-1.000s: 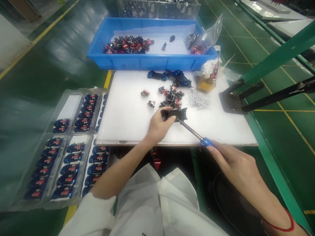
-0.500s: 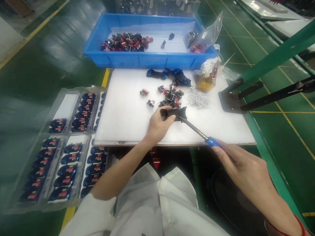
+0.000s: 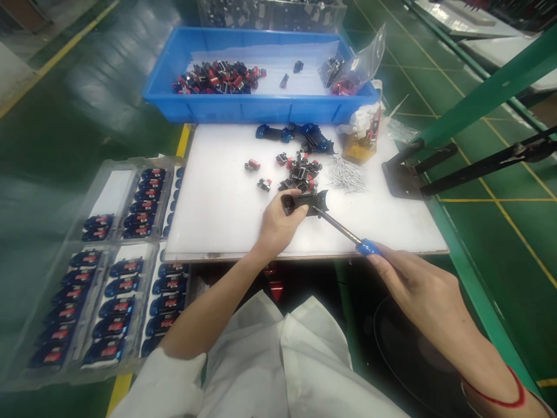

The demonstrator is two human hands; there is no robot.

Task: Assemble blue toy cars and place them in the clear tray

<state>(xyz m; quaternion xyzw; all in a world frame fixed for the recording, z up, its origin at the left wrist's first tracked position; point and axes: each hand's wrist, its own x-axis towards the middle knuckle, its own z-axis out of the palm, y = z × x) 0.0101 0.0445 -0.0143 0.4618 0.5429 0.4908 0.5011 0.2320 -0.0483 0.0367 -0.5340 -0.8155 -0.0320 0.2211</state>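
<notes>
My left hand (image 3: 281, 223) is closed around a black plastic housing (image 3: 314, 201) with a curved, notched end, holding it above the front of the white board. In my right hand (image 3: 418, 284) is a screwdriver (image 3: 342, 226) with a blue handle and a long metal shaft. Its tip meets the housing near the right end; the exact contact spot is too small to make out. Just behind the housing lies a pile of small red, black and silver parts (image 3: 302, 171). Thin metal pins (image 3: 347, 173) are heaped to the right of that pile.
A blue bin (image 3: 261, 107) with many small parts stands at the back. Blue-and-black housings (image 3: 313, 138) lie before it, beside a yellow box (image 3: 359, 152). Clear trays (image 3: 98, 249) of blue pieces are at left. A black stand on a green post (image 3: 402, 177) rises at right.
The whole view has shifted slightly. Both hands keep nearly the same pose, the screwdriver tip still at the housing.
</notes>
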